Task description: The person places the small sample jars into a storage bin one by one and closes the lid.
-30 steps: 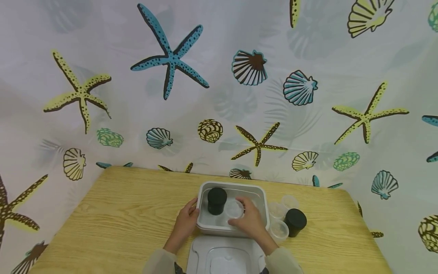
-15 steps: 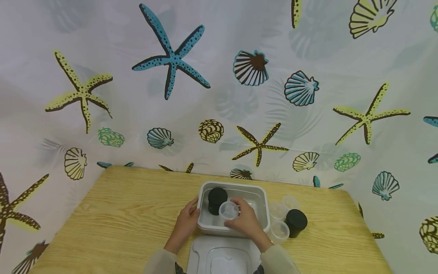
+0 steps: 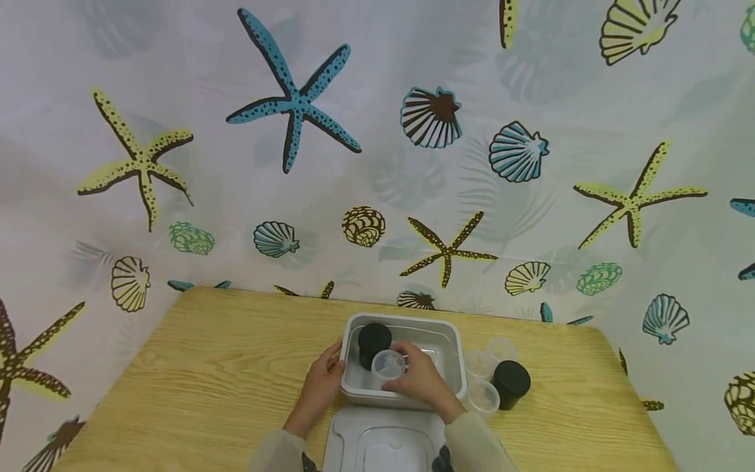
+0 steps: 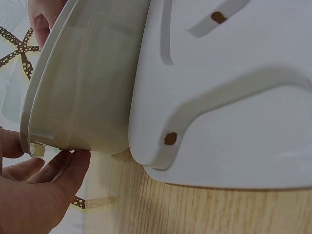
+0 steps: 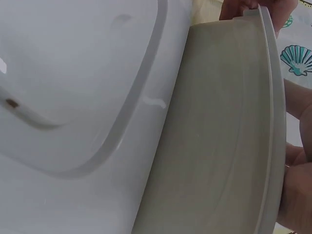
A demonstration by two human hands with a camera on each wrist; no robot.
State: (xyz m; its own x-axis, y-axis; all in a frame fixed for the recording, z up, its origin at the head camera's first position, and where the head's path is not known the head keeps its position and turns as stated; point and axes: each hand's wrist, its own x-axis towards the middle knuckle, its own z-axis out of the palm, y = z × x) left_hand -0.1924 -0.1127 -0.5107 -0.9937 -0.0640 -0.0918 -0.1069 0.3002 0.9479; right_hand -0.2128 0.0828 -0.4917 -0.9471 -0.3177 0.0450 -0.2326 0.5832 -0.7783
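Note:
My left hand [image 3: 323,377] grips the left end of a light grey plastic box [image 3: 459,357]. In the left wrist view, the thumb is at the rim and the fingers [image 4: 73,170] lie against the outer wall. Inside the box, my right hand [image 3: 420,375] holds a small clear plastic cup [image 3: 387,365] between thumb and fingers. The cup is just in front of a black cylindrical jar [image 3: 374,336] in the box's left part. In the right wrist view the box wall [image 5: 214,122] hides the cup and most of the right fingers.
Several clear cups [image 3: 483,398] stand right of the box, beside a second black jar [image 3: 511,382]. A white-grey lid [image 3: 395,452] with moulded grooves lies in front of the box. Behind the wooden table [image 3: 236,347] hangs a curtain [image 3: 377,170] with sea prints.
My right hand has moved the clear cup leftward inside the box, closer to the black jar there. The left hand stays on the box's left end.

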